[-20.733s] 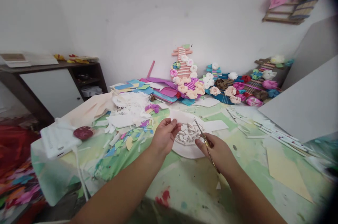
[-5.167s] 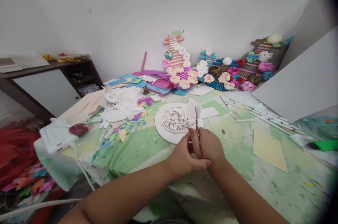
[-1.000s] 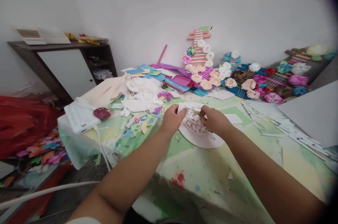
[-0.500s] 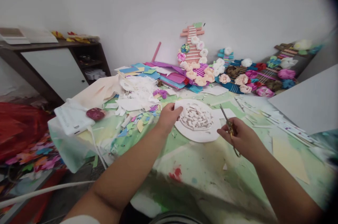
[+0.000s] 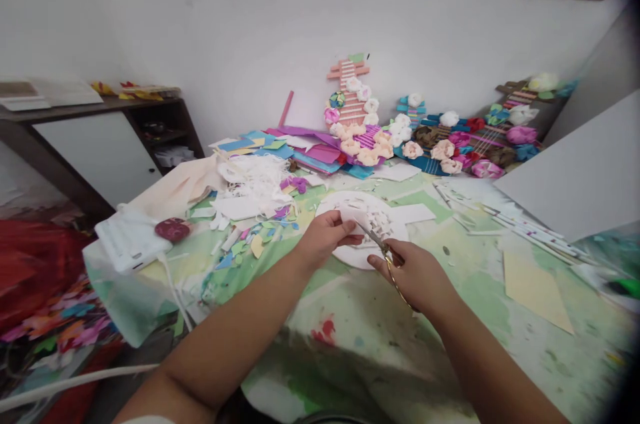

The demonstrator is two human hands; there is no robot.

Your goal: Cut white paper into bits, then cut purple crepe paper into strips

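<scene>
My left hand (image 5: 325, 237) pinches a small white piece of card or foam (image 5: 353, 212) above a round white board (image 5: 350, 260). In my right hand (image 5: 419, 272) is a pair of scissors (image 5: 376, 239) with gold-coloured handles. Their blades point up and left, with the tips at the white piece by my left fingertips. Whether the blades are parted is hard to see. Small white cut bits (image 5: 383, 219) lie heaped on the board, partly hidden by my hands. A flat white strip (image 5: 414, 213) extends from the board's right side.
Coloured scraps (image 5: 257, 245) and tangled white strings (image 5: 257, 177) lie to the left, near a white device (image 5: 131, 241) with a cable. Flower-covered guitar shapes (image 5: 353, 111) lean against the wall. Thin white sticks (image 5: 535, 232) and a yellow sheet (image 5: 535, 287) are at right.
My right hand has brought the scissors left, up to my left hand. The left hand has moved from the board's edge to over it, with a white piece now in its fingers.
</scene>
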